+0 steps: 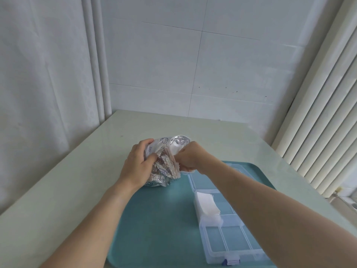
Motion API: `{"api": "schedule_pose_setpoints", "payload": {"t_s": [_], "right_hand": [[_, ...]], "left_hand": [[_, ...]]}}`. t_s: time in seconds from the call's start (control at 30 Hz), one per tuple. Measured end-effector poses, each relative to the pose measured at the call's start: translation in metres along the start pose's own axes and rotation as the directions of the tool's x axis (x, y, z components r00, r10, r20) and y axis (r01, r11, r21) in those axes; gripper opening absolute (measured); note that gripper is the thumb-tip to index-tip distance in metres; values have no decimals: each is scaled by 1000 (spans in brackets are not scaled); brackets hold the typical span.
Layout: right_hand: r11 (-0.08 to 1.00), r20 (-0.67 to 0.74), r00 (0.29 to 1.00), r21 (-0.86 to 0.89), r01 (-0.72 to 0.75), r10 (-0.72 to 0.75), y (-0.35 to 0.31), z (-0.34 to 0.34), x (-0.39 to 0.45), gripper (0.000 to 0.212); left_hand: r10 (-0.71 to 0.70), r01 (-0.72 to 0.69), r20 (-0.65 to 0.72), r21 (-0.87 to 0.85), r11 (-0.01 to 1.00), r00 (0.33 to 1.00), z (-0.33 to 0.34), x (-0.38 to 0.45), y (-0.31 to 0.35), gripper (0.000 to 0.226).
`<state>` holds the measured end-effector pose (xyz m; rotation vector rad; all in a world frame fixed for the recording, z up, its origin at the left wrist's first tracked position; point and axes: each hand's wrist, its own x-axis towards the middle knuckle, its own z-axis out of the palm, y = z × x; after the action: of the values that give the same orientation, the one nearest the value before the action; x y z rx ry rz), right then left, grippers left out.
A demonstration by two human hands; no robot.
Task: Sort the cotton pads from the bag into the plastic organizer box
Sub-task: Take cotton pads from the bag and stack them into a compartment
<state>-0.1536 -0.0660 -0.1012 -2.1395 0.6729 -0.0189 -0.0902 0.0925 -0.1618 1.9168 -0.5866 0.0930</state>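
Observation:
A crumpled clear bag (164,157) with printed shells stands at the far left corner of the teal tray (154,219). My left hand (137,163) grips its left side. My right hand (188,158) is curled at the bag's mouth, pinching white cotton pads (176,149) that show at the opening. The clear plastic organizer box (231,242) lies on the tray's right half, partly under my right forearm. A stack of white cotton pads (206,206) sits in one of its left compartments.
The tray lies on a pale table (77,180) set in a corner. A white curtain hangs at the left, a tiled wall stands behind, and a ribbed radiator (318,122) runs along the right edge.

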Motion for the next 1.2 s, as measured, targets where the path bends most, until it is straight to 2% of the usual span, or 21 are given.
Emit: {"api": "schedule_pose_setpoints", "payload": {"t_s": [0.17,0.23,0.37,0.63,0.87,0.93,1.0,1.1,1.2], "right_hand": [[997,-65,995,-2,75,-75,4,-1,3,12],[996,-68,993,6,93,-93,6,-8,1,24],[974,-29,998,216,65,-60,8,-24,-7,20],[885,-133,991,463,42,22,18,-39,-17,28],[827,-153,984,562,13,89,39,-54,-30,23],[807,-127,985,591,-23,121,46,-55,-35,16],[789,-103,984,612,-52,145,52,-55,-38,22],[769,-92,982,636,-70,165,59,-57,-40,19],[750,-92,982,658,-66,167,67,-64,-43,19]], "left_hand": [[-6,6,-2,-22,1000,1000,-2,1,-1,41],[4,-4,-19,-19,1000,1000,-1,1,-1,42],[3,-3,-32,-17,1000,999,-2,1,-1,43],[47,-35,-77,147,988,996,-3,-3,6,45],[154,-118,-116,269,956,981,1,-9,14,47],[237,-190,-150,273,943,960,4,-15,22,53],[358,-308,-185,251,918,915,7,-22,32,52],[529,-490,-222,211,846,819,11,-30,46,37],[603,-581,-276,165,797,748,13,-38,59,24]]}}
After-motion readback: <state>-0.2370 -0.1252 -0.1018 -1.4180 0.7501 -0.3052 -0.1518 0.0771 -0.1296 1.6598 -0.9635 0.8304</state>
